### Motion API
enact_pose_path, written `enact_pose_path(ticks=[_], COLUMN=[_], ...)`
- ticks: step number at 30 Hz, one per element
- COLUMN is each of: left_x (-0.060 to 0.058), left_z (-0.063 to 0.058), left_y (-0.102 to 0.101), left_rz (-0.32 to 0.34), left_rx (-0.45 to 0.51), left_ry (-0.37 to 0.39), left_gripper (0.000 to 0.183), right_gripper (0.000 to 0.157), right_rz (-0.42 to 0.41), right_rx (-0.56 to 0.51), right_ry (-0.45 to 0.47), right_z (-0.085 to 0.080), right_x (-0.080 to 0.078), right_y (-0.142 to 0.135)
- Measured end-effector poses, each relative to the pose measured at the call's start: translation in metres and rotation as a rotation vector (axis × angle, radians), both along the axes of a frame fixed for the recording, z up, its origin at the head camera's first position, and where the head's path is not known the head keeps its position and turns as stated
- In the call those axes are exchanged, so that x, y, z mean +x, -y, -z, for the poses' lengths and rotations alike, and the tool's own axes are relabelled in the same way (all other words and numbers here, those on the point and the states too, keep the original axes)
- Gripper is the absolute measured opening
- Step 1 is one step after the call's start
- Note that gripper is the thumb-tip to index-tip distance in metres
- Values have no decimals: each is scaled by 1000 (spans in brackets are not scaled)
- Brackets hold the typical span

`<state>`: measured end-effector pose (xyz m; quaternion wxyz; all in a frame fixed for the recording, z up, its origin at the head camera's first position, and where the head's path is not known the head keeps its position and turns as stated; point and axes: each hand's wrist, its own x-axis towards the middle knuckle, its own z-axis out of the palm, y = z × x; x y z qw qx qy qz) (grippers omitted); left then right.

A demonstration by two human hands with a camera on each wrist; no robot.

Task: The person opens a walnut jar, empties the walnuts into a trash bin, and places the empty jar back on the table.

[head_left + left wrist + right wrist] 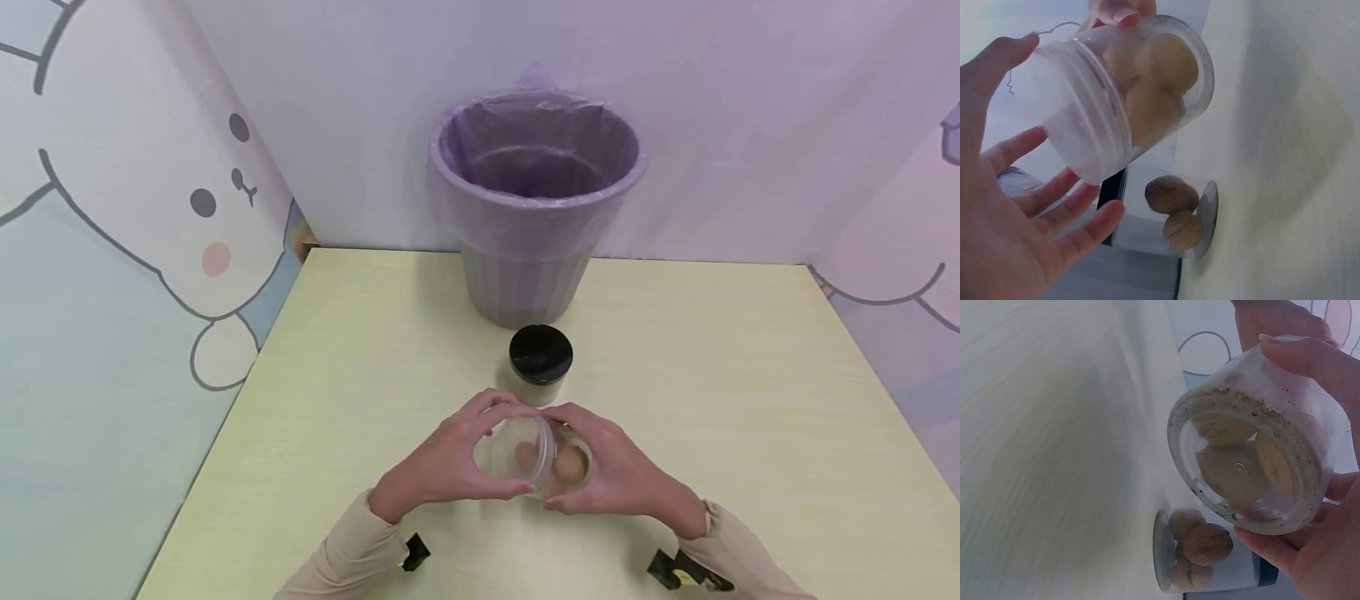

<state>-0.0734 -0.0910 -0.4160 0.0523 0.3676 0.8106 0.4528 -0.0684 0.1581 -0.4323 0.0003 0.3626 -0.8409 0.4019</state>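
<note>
Between both hands, a clear plastic jar (1163, 81) is held tilted on its side with several round brown nuts (1235, 465) inside. My left hand (457, 458) grips the frosted, ringed lid end (1079, 106), thumb on one side and fingers on the other. At the base end, my right hand (618, 471) holds the jar with thumb and fingers around its wall. The jar's bottom faces the right wrist view and has dark specks around its edge. Just beyond the hands stands a second clear jar (538, 390) with a black lid (541, 354), holding walnuts (1207, 544).
A grey bin (517, 283) lined with a purple bag (536, 221) stands at the table's back edge, behind the second jar. Pale walls with cartoon drawings rise around the light wooden table (360, 350). Black wrist mounts (415, 552) sit near the sleeves.
</note>
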Motion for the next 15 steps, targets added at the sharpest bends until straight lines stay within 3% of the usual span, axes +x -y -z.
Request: enact_pose_path(ticks=[3,10,15], left_x=[-1,-3,-3], left_z=[-3,-5,-2], left_y=[4,5,2], left_rz=[30,197,229], left_rx=[-14,10,10], left_ry=[-13,-87,-113], left_gripper=[72,70,73], right_gripper=[86,88,89], right_rz=[1,5,2], right_rx=[3,9,5], right_ry=[-12,-29,-14], right_z=[1,2,1], right_x=[0,-1,-1], right_y=[-1,-1,-1])
